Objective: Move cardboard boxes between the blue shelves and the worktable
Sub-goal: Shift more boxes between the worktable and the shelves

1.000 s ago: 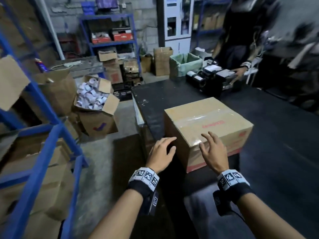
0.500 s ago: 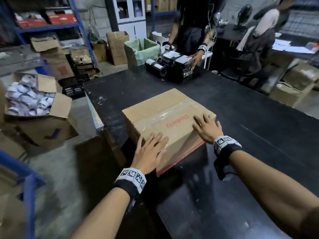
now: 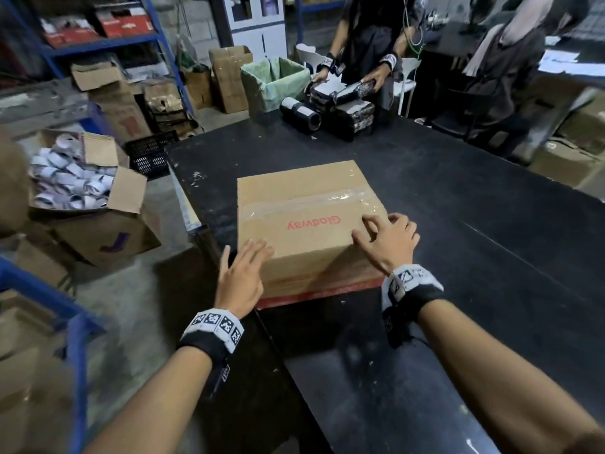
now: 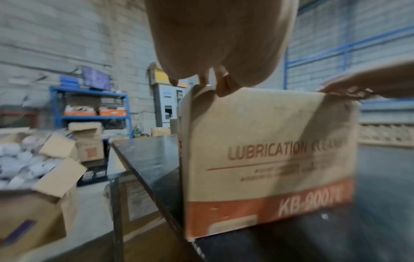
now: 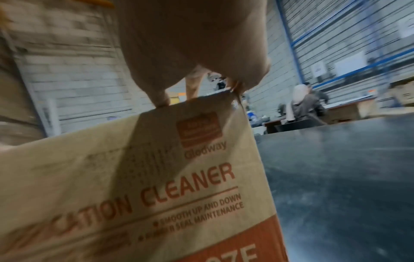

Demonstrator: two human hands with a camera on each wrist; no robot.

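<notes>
The left hand (image 3: pixel 240 276) lay against the near-left corner of the cardboard box (image 3: pixel 304 221), its grip loose: fingers straight and spread, fingertips at the box's top edge, closed on nothing. In the left-wrist view those fingertips (image 4: pixel 220 83) reached just over the top corner of the box (image 4: pixel 268 159). The right hand (image 3: pixel 386 244) rested on the near-right corner of the box, fingers bent with their tips on the top face and thumb stretched along the near edge (whether it truly clamped the corner, I cannot tell). The right-wrist view showed its fingertips (image 5: pixel 161 101) touching the upper edge of the box (image 5: pixel 139 186), above the red print.

The box itself sat upright and taped shut on the black worktop (image 3: pixel 458 224), close to the worktop's near-left edge, its red-banded side facing the person. Left of the box, on the floor, stood an open carton of white rolls (image 3: pixel 72 185), with a blue shelf frame (image 3: pixel 75 339) nearer still. Beyond the box, at the worktop's far end, lay black wrapped rolls (image 3: pixel 327 113), and another person's hands (image 3: pixel 376 77) were on them. Behind the carton stood blue shelves (image 3: pixel 108 44) holding red boxes.
</notes>
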